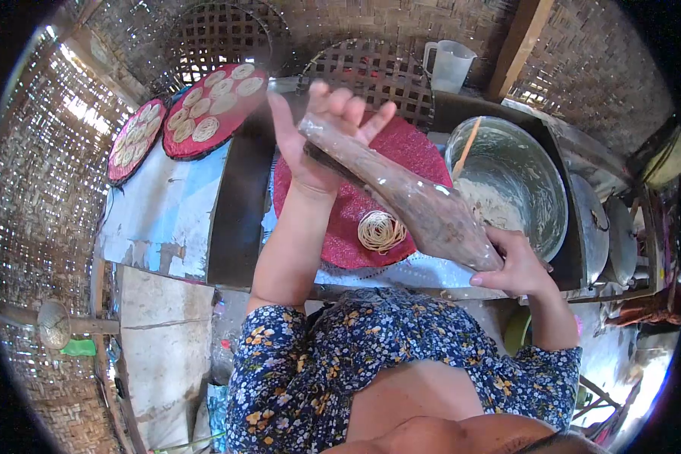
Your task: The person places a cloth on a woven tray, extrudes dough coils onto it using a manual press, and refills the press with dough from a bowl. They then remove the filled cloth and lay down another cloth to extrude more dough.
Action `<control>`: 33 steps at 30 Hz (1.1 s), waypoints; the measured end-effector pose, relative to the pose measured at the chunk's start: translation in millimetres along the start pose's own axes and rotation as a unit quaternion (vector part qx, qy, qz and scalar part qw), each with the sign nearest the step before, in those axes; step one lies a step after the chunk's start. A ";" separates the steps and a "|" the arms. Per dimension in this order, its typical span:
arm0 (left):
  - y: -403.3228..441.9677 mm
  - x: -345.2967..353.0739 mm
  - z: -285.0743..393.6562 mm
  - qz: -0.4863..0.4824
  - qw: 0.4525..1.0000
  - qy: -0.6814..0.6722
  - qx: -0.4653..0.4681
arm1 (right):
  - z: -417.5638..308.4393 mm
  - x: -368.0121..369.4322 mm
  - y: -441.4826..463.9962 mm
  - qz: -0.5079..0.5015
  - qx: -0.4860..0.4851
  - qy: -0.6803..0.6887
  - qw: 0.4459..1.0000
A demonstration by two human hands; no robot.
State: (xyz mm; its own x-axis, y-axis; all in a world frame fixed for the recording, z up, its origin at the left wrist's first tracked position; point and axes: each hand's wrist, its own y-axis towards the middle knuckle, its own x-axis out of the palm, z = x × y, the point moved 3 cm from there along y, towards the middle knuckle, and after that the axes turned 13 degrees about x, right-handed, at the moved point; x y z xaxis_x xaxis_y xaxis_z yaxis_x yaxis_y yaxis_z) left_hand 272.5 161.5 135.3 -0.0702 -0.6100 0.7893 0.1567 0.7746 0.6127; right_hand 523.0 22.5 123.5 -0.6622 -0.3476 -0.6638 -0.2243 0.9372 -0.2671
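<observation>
A long, smeared wooden tool (412, 197) slants across the view above a round red tray (340, 216). My right hand (516, 263) is wrapped round its lower, wider end. Near its upper end is my left hand (321, 140), palm up with the fingers spread; the tool passes in front of the palm, and whether they touch is unclear. One coiled nest of pale strands (381, 231) lies on the red tray, below the tool. To the right stands a large metal pot (550, 189) with pale dough or batter (492, 204) and a wooden stick (467, 147) in it.
Two red round trays (238, 125) (119, 163) at the left hold several pale coils. Woven baskets (367, 64) lean against the back wall beside a clear plastic jug (451, 66). Metal lids (589, 219) stand right of the pot. A wooden post (518, 49) rises behind.
</observation>
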 end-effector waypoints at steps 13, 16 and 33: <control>-83.2 -89.2 -31.7 0.167 0.792 0.480 -0.338 | 6.9 12.1 20.6 0.001 -0.003 0.035 0.999; -89.9 -81.8 -31.9 0.143 0.777 0.520 -0.325 | 12.5 16.7 24.0 0.002 0.001 0.067 0.998; -149.8 -53.8 16.2 -0.216 0.250 0.919 -0.215 | 31.9 15.1 33.2 -0.021 0.042 0.270 0.962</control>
State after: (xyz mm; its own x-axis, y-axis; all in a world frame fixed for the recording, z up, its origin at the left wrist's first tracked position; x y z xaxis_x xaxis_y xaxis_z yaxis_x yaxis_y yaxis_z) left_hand 236.9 81.0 1.7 0.3377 0.0267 -0.9409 0.6450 0.7215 0.2520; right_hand 528.4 47.4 82.3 -0.9334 -0.2994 -0.1977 -0.2161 0.9090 -0.3565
